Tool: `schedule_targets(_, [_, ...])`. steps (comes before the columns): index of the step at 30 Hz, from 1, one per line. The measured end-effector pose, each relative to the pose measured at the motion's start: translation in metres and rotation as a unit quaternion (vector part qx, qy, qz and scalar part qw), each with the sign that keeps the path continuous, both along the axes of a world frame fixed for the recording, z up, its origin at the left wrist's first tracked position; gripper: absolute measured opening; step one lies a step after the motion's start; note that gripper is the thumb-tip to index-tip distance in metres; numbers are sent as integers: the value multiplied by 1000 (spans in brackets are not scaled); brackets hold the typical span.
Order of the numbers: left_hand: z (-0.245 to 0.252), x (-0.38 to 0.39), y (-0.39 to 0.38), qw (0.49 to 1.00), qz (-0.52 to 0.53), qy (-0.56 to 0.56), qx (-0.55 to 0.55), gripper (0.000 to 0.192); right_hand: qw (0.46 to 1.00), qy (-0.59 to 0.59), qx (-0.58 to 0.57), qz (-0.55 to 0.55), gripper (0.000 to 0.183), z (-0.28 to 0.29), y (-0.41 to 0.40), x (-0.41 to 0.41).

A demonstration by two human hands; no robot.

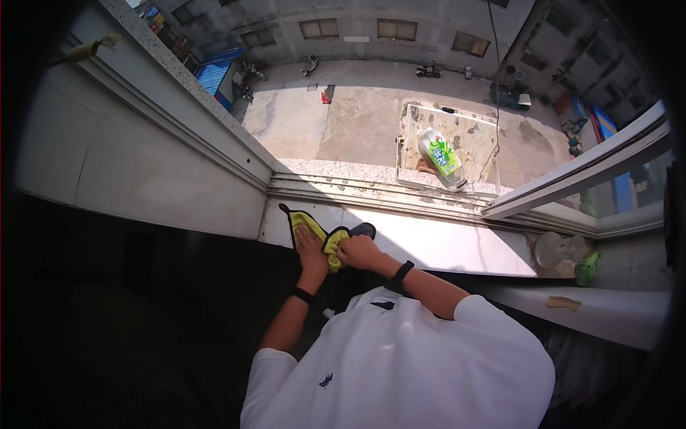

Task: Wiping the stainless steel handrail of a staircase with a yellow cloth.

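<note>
A yellow cloth with black edging [308, 218] lies partly over the white tiled windowsill [429, 233], one corner pointing toward the window track. My left hand [312, 252] rests on it, fingers bent against the fabric and thumb out of sight. Bunched folds of the same cloth are gripped in the curled fingers of my right hand [363, 252]. Just beyond that hand is a dark grey rounded thing [363, 230]; whether it belongs to the cloth I cannot tell.
Beyond the sliding window track [375, 197], a plastic bottle with a green label [439, 153] lies on a stained outdoor panel [474, 134]. A clear plastic container [552, 249] and a green packet [588, 268] occupy the sill's right corner. A window sash [579, 161] stands at right.
</note>
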State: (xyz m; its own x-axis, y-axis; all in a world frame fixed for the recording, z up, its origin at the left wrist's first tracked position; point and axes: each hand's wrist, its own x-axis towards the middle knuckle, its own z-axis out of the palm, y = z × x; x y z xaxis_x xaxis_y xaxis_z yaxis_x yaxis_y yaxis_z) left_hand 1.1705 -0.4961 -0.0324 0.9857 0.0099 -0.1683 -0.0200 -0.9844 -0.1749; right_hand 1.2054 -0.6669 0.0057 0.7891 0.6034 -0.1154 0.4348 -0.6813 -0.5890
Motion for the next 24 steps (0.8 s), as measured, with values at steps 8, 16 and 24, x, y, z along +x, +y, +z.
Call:
schedule_targets(8, [58,27,-109,939,-255,208,-97,29,980,177,-81,-43,32,60,-125,-42])
schedule_targets(16, [52,29,-184,876,-352,207,-255,26,939,275,-140,-151,29,60,-229,-94])
schedule_targets(24, [74,52,-98,876,-222,286,-320,35,970,136,-197,-42,36,36,-147,-69])
